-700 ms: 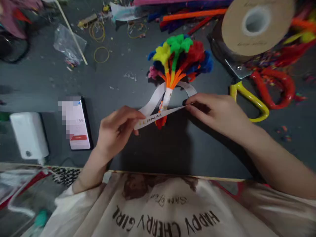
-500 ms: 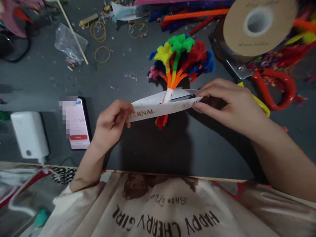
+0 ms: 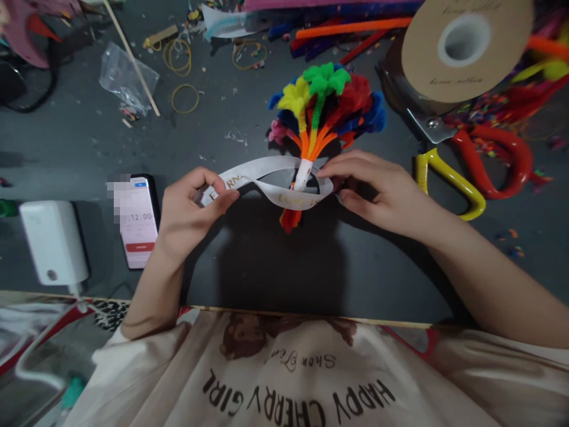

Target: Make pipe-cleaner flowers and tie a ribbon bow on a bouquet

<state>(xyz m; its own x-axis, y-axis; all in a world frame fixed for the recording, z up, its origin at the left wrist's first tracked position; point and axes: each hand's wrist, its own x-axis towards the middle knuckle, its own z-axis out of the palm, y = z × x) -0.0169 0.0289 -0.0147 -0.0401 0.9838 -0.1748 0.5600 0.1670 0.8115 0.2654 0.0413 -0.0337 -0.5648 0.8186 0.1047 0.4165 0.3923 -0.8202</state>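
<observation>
A small bouquet of fuzzy pipe-cleaner flowers point(image 3: 326, 89) lies on the dark table, its orange stems wrapped in white near the middle. A white ribbon with gold letters point(image 3: 271, 193) loops around the wrapped stems, twisted on its left side. My left hand point(image 3: 191, 210) pinches the ribbon's left part between thumb and fingers. At the loop's right end, my right hand point(image 3: 373, 187) has its thumb and fingers at the ribbon's edge, beside the stems; its fingertips are partly hidden, so its grip is unclear.
Scissors with red and yellow handles point(image 3: 453, 178) lie right, below a ribbon spool point(image 3: 466, 47). A phone point(image 3: 140, 222) and a white power bank point(image 3: 54, 243) sit left. Rubber bands point(image 3: 184, 99), a stick point(image 3: 133, 59) and pipe cleaners point(image 3: 355, 26) lie toward the back.
My right hand has moved left toward the stems, and my left hand slightly left. The ribbon, nearly straight and taut before, now curves in a rounder, twisted loop.
</observation>
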